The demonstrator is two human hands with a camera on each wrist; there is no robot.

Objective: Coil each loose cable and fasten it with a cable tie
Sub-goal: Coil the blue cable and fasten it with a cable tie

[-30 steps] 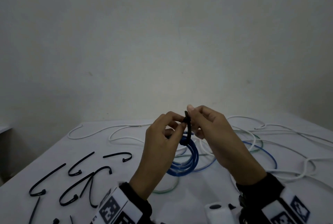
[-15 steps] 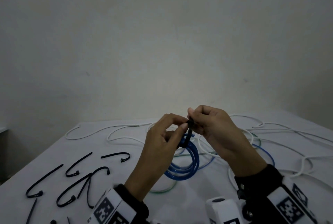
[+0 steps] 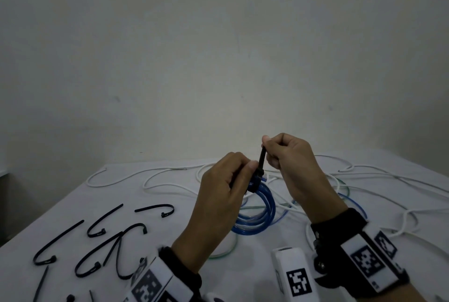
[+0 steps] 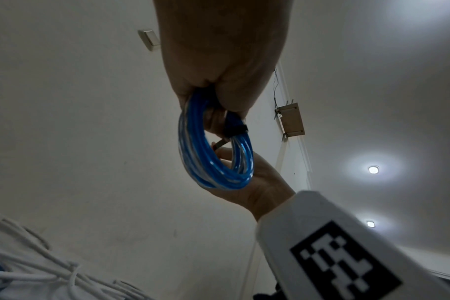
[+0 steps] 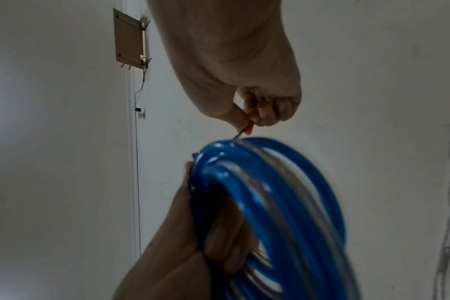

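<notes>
Higher now, right hand (image 3: 289, 156) pinches cable tie (image 3: 261, 159) tail; left hand (image 3: 226, 187) grips blue coil (image 3: 264, 214).

Dim, grainy light around me; two round white ceiling lamps (image 4: 373, 169) flare, and my blue coiled cable (image 5: 270, 203) blurs close to the lens.

The right hand (image 3: 289, 156) now sits higher, away from the left hand (image 3: 228, 180), with more of the cable tie (image 3: 261, 163) tail drawn out above the blue coil (image 3: 262, 214).

Spare cable ties (image 3: 116, 241) scattered left, loose white cables (image 3: 388, 180) sprawled behind and right, seemingly bare table (image 3: 170, 233) between
</notes>
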